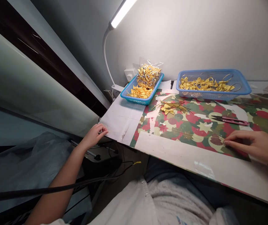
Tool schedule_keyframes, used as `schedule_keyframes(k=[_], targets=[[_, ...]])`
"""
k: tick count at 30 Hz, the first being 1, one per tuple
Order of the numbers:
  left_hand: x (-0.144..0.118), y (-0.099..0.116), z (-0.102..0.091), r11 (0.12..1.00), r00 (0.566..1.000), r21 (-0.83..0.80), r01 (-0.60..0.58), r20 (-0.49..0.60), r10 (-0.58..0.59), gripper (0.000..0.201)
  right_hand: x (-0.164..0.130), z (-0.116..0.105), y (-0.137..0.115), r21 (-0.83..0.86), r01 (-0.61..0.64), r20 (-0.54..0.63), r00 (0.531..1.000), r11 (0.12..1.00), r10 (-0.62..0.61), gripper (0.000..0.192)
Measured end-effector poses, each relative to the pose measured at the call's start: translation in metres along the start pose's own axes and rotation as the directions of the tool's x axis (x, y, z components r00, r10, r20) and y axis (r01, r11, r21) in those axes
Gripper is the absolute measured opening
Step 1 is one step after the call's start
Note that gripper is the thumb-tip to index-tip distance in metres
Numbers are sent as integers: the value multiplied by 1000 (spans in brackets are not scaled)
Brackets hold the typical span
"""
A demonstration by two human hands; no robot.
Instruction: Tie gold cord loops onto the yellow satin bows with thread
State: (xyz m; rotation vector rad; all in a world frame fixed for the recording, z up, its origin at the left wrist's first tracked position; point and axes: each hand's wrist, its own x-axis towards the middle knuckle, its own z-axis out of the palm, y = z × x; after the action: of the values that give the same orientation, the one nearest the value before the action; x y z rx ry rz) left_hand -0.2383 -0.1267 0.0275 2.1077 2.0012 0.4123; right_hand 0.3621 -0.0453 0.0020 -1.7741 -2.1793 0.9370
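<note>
My left hand (94, 135) rests at the table's left corner, fingers loosely curled against the white edge, holding nothing. My right hand (255, 144) lies flat on the red-and-green patterned table cover (195, 125), fingers stretched leftward, with nothing visible in it. Pink thread snips (231, 120) lie just beyond the right hand. A small pile of yellow ribbon pieces with thin wires (171, 107) sits in the middle of the cover.
A small blue basket (134, 97) holds yellow bows and a clear bag of them. A larger blue basket (241, 90) with yellow ribbons stands at the back right. A white desk lamp (115, 22) arches over. Black cables hang below the table's left edge.
</note>
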Motion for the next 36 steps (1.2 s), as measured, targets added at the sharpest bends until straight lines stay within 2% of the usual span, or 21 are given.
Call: schedule_keyframes(k=[7, 14, 22, 30, 36], targets=[[-20, -19, -2, 996, 995, 6, 94, -43, -94, 44, -1, 1, -2, 31, -1, 16, 1000, 1000, 0, 54], [-25, -31, -4, 990, 990, -7, 142, -9, -142, 52, -4, -2, -11, 33, 30, 39, 999, 999, -31, 51], [-31, -45, -2, 981, 982, -51, 186, 34, -184, 52, -2, -2, -4, 31, 18, 53, 998, 999, -19, 49], [-38, -60, 4, 942, 960, -182, 281, 78, -271, 52, -4, -2, -4, 32, 32, 54, 998, 999, -34, 49], [-48, -62, 12, 864, 929, -348, 365, 205, -309, 57, -5, -2, -16, 30, 29, -6, 1000, 999, -29, 62]])
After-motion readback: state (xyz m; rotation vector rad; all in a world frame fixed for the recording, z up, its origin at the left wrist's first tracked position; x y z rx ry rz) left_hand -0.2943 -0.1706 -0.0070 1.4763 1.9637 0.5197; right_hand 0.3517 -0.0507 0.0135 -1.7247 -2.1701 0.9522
